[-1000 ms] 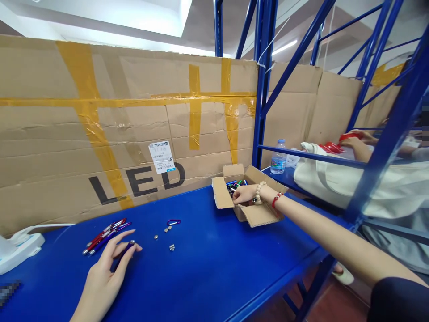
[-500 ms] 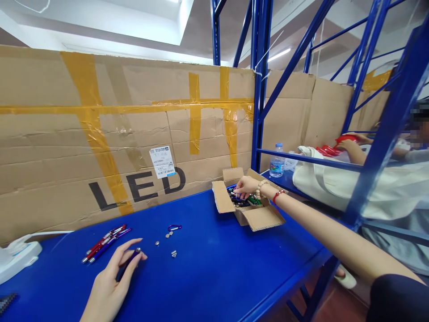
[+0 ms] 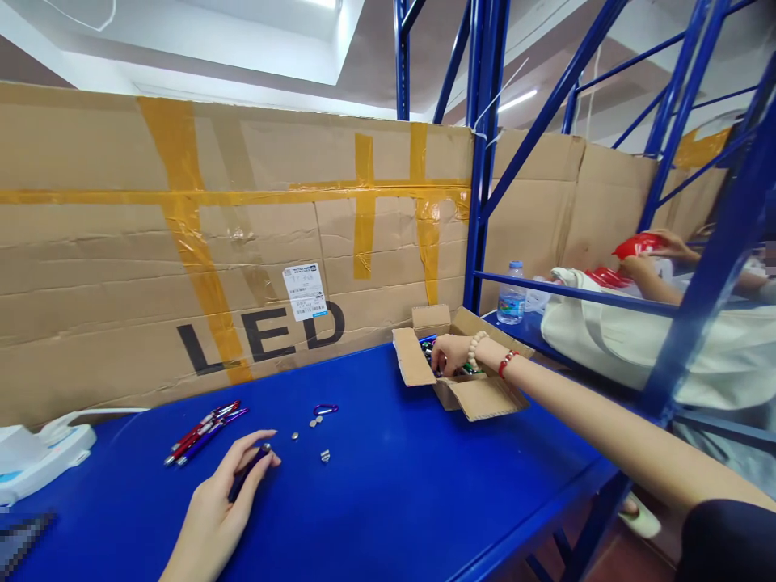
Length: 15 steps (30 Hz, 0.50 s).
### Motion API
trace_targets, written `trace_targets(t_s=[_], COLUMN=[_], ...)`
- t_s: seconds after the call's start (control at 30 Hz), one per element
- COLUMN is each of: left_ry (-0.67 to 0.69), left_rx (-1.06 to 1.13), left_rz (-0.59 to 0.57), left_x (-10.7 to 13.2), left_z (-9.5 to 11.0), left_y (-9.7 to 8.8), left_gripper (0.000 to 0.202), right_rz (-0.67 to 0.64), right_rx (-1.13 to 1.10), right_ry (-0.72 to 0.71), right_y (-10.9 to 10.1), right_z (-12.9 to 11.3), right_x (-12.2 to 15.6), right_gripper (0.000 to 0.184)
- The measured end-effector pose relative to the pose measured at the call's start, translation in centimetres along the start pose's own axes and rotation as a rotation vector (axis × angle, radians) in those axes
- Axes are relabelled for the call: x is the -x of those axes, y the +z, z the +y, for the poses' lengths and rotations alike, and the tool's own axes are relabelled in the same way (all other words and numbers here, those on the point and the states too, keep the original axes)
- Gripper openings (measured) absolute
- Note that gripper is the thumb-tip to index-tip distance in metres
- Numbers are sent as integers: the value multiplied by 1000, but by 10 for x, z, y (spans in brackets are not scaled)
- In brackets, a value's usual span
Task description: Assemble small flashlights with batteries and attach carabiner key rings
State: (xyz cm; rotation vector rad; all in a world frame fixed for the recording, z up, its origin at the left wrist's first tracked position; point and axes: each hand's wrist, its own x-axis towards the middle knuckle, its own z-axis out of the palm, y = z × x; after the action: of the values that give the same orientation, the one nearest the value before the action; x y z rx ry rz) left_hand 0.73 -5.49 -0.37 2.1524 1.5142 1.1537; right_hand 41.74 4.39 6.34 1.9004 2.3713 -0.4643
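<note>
My left hand (image 3: 227, 493) is closed around a slim dark purple metal tube (image 3: 247, 475) with a silver end, held just over the blue table (image 3: 388, 485). Inside an open cardboard box (image 3: 415, 358), my right hand (image 3: 452, 354) has its fingers curled down among several coloured metal tubes (image 3: 473, 369); the fingertips are hidden. Near my left hand lie a purple carabiner (image 3: 326, 410), small silver button cells (image 3: 295, 436) and a little silver metal piece (image 3: 326, 457). Farther left, several red and purple metal tubes (image 3: 206, 432) rest in a bunch.
A white power strip (image 3: 45, 465) with a cable sits at the left edge. Tall cardboard (image 3: 255, 242) walls the back. Blue rack posts (image 3: 482, 162) rise behind the box. Beyond are a water bottle (image 3: 511, 295), a white bag (image 3: 606, 339) and another person's hands with red items (image 3: 636, 244).
My right hand has sunk lower into the box, its fingertips now hidden. My left hand keeps the tube. The whole view has shifted slightly, and the other person's hands have lifted a red item.
</note>
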Motion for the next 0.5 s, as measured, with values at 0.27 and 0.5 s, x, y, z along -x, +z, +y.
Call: trace_targets(t_s=[0.27,0.5], left_ry=[52,94], left_rx=[25,19], left_rz=[-56,-108], left_x=[3,8], left_z=[13,20], left_y=[0,-5], left_gripper=[30,26], right_rz=[84,421], right_rx=[73,60], right_ry=[-150,-143], right_y=[11,-11], right_z=[-4,-29], right_x=[1,11], right_gripper=[8,16])
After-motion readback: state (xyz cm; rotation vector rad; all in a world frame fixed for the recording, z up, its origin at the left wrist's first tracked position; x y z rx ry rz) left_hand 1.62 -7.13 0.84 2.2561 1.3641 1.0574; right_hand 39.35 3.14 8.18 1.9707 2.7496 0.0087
